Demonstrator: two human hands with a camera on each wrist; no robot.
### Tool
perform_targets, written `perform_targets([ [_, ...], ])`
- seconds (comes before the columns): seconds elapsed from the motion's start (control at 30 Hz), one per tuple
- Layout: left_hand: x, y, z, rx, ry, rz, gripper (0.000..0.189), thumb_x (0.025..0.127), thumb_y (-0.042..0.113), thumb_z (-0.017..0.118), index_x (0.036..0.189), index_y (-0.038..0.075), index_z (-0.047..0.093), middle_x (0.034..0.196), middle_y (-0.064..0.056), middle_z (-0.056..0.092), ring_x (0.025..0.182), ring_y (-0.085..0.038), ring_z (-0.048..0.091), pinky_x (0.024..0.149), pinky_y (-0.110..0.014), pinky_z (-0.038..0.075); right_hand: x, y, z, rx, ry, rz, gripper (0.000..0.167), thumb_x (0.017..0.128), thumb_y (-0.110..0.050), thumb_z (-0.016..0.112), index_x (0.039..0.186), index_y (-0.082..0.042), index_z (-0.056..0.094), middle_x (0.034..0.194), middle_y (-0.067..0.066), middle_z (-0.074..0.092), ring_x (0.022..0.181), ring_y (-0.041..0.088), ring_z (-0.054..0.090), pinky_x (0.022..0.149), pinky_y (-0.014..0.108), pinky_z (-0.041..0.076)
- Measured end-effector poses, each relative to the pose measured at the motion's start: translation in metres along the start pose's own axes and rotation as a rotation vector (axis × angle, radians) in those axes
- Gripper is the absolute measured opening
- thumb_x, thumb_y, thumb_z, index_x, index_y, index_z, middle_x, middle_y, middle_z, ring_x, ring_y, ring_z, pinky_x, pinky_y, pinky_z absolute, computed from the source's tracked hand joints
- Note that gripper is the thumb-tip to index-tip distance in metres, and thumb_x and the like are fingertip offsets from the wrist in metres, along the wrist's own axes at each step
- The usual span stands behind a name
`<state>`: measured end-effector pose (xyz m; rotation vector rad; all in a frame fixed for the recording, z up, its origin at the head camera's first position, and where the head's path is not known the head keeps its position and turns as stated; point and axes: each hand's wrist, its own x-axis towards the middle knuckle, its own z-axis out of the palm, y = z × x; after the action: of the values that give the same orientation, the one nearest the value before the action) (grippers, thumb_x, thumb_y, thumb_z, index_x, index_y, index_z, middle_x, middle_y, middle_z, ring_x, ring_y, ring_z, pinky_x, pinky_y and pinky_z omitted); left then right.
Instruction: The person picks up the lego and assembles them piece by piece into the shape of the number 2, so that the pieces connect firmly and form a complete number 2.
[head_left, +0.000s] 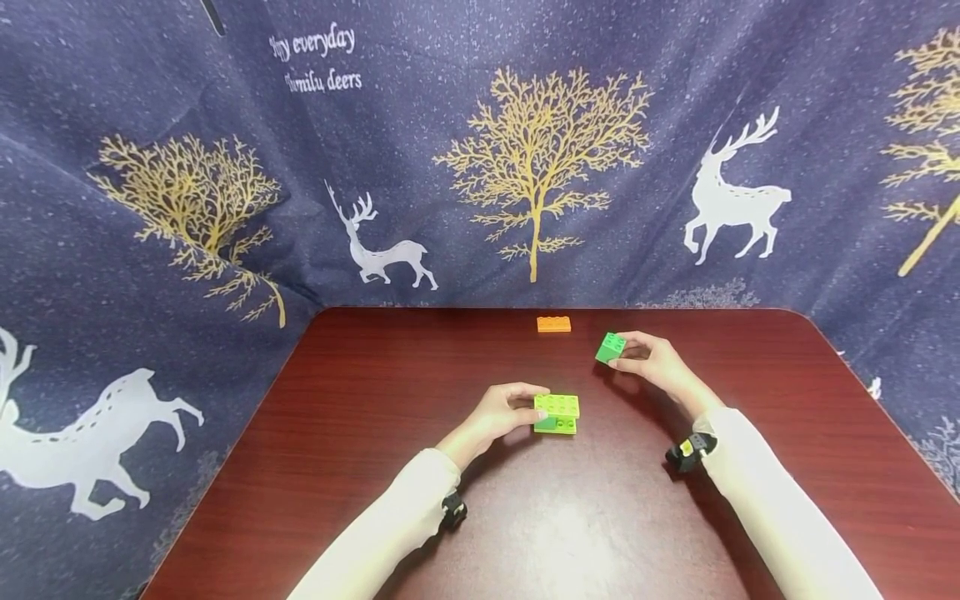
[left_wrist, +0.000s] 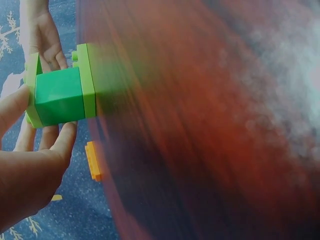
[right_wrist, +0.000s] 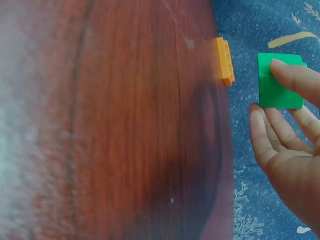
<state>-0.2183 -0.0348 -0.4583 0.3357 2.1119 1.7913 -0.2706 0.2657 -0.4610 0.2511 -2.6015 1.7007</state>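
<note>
My left hand [head_left: 501,410] grips a small stack of toy building bricks by its left end. The stack has two lime-green bricks [head_left: 557,406], one above the other, with a green block [left_wrist: 60,95] between them at the left end. To the right of that block an open gap shows, with studs on the lower lime brick. Farther back and to the right, my right hand [head_left: 651,363] pinches a green brick [head_left: 609,348] between thumb and fingers, raised above the table. In the right wrist view the thumb presses on the face of this brick [right_wrist: 272,90].
An orange studded brick [head_left: 553,325] lies by the back edge of the dark red-brown table [head_left: 360,367]. Behind the table hangs a blue cloth [head_left: 480,275] printed with deer and trees. A bright glare falls on the table's front middle.
</note>
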Motion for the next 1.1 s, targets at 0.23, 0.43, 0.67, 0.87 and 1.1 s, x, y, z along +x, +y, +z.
perform_targets([
  [0.23,0.000,-0.001,0.000,0.000,-0.004,0.001,0.035,0.079,0.000,0.075,0.114,0.006,0.070,0.106,-0.010,0.070,0.094,-0.015,0.066,0.077,-0.024,0.053,-0.008,-0.006,0.007,0.034,-0.039,-0.026,0.054,0.081,-0.007,0.076,0.129,0.005,0.054,0.110,0.026,0.062,0.089,0.008,0.063,0.076,0.022,0.054],
  [0.43,0.000,-0.002,0.000,0.004,-0.005,0.009,0.035,0.079,0.001,0.075,0.114,0.006,0.070,0.106,-0.011,0.070,0.094,-0.015,0.066,0.076,-0.023,0.052,-0.016,-0.015,0.012,0.049,-0.081,-0.051,0.053,0.081,-0.007,0.076,0.128,0.004,0.055,0.109,0.027,0.063,0.093,0.017,0.065,0.076,0.022,0.054],
  [0.67,0.000,-0.001,0.000,0.011,-0.003,0.011,0.036,0.079,0.002,0.075,0.114,0.006,0.070,0.107,-0.011,0.070,0.095,-0.016,0.066,0.076,-0.023,0.052,-0.022,-0.024,0.019,0.063,-0.137,-0.083,0.051,0.080,-0.008,0.077,0.126,0.000,0.057,0.104,0.025,0.066,0.092,0.017,0.066,0.077,0.025,0.054],
  [0.87,0.000,-0.001,0.000,0.001,-0.003,0.006,0.036,0.079,0.001,0.075,0.114,0.005,0.070,0.106,-0.011,0.070,0.094,-0.015,0.066,0.078,-0.024,0.052,-0.028,-0.031,0.024,0.064,-0.182,-0.135,0.048,0.080,-0.005,0.077,0.123,0.003,0.058,0.098,0.020,0.069,0.089,0.017,0.067,0.076,0.026,0.055],
  [1.1,0.001,-0.002,-0.001,0.004,-0.005,0.010,0.036,0.079,0.002,0.075,0.114,0.006,0.070,0.105,-0.009,0.070,0.095,-0.016,0.066,0.077,-0.024,0.053,-0.033,-0.036,0.025,0.030,-0.248,-0.154,0.048,0.081,-0.009,0.077,0.124,-0.002,0.059,0.102,0.018,0.069,0.095,0.029,0.066,0.079,0.026,0.054],
])
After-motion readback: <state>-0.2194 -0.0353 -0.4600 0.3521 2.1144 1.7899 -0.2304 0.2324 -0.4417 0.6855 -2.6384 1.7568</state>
